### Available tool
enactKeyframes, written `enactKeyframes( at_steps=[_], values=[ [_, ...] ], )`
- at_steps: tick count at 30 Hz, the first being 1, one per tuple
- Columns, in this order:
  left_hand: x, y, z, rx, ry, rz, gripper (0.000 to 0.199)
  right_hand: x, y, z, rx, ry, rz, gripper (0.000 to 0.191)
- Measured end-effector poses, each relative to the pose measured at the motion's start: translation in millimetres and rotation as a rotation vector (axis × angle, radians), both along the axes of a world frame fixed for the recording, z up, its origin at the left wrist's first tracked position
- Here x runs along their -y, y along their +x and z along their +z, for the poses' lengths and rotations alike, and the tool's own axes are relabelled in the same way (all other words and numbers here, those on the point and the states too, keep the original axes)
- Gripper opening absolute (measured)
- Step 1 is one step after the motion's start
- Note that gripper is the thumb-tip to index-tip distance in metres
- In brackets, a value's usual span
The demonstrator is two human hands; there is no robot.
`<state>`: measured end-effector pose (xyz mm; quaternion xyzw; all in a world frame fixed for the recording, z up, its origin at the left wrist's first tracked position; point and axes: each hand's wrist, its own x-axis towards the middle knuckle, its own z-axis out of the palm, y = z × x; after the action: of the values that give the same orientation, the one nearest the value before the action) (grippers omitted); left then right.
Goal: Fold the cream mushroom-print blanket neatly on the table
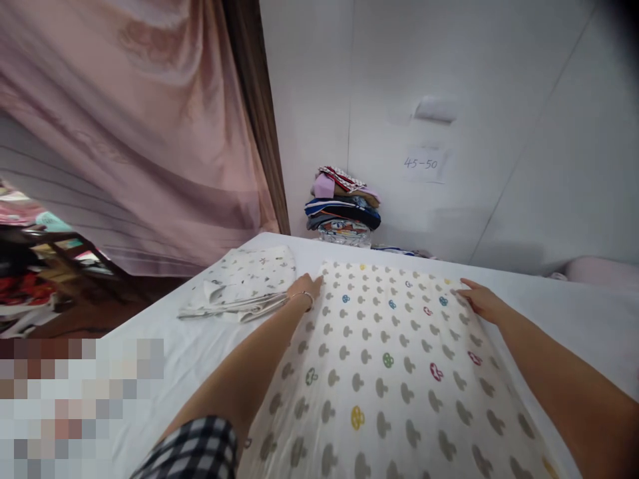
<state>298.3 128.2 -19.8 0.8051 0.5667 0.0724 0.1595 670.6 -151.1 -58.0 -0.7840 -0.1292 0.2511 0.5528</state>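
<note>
Mushroom-print cloth (372, 342) spread out

It lies on the white bench (564, 313) before me. My left hand (305, 287) touches its far left corner, my right hand (480, 301) its far right; I cannot tell whether either grips. A second printed cloth (254, 269) lies left.

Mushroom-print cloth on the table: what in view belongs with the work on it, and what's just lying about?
In the work:
mushroom-print cloth, spread out
left hand and right hand, at its far corners
white table, beneath it

Probably just lying about:
small-print cloth, to its left
stack of folded fabrics, by the wall
</note>
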Motion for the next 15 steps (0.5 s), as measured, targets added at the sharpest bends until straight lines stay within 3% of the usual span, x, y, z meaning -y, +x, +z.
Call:
enactKeyframes(
  at_steps=[6, 15],
  values=[
    [-16, 20, -7.0, 0.014, -0.002, 0.031, 0.041, 1, -5, 3.3, -0.092, 0.026, -0.009, 0.071],
    [-24, 20, -6.9, -0.009, -0.002, 0.045, 0.047, -16, -1, 8.8, 0.057, -0.13, -0.09, 0.063]
  ],
)
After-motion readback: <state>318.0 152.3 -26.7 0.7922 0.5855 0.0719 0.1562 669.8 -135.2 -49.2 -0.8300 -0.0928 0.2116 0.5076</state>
